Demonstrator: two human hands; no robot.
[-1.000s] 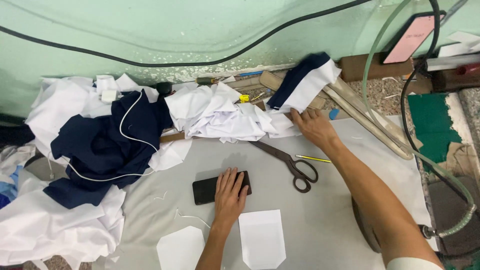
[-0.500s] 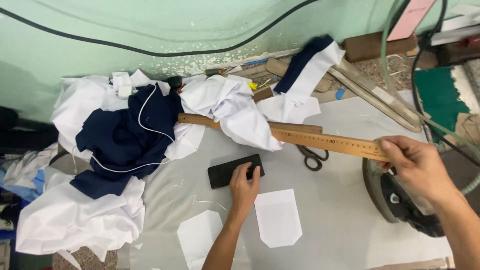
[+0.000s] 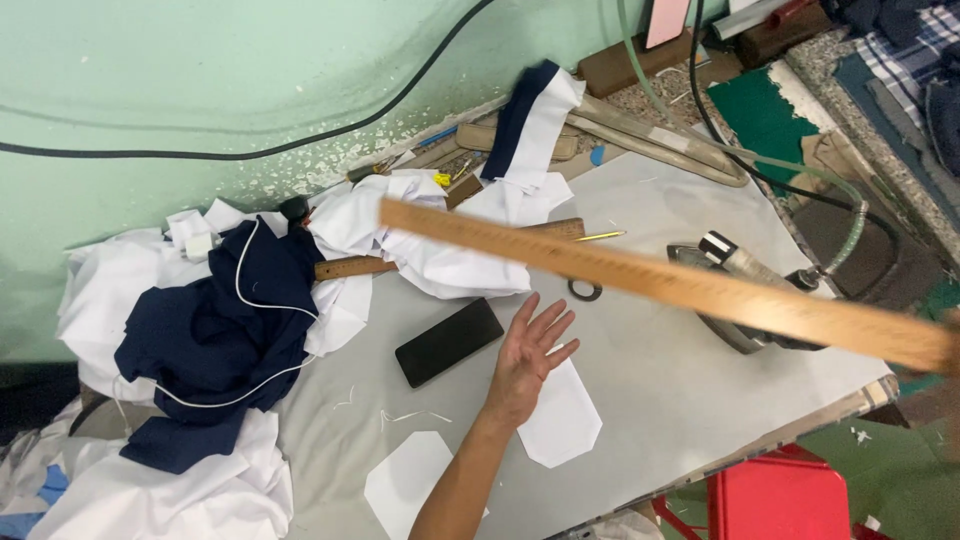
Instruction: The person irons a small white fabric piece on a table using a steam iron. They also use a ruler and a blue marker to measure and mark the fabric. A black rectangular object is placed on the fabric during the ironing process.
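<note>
My left hand [image 3: 530,355] hovers over the grey table [image 3: 660,380], fingers spread, holding nothing. It is just right of a black phone [image 3: 448,341] and above a white pocket-shaped fabric piece [image 3: 562,418]. A long wooden ruler [image 3: 650,282] is up in the air, slanting from the cloth pile down to the right edge. Only a sliver of my right hand [image 3: 953,318] shows there, at the ruler's end, gripping it. A second white fabric piece [image 3: 405,480] lies near the front edge.
White cloth [image 3: 440,240] and navy cloth [image 3: 215,330] with a white cable are heaped at the left and back. A second wooden ruler [image 3: 350,268] lies under the white cloth. Scissors [image 3: 585,290], a yellow pencil [image 3: 600,237], an iron [image 3: 740,290] and a red stool [image 3: 780,500] are nearby.
My left hand has come off the phone and opened. The ruler has been pulled out of the cloth pile and lifted to the right, with my right hand now nearly out of view.
</note>
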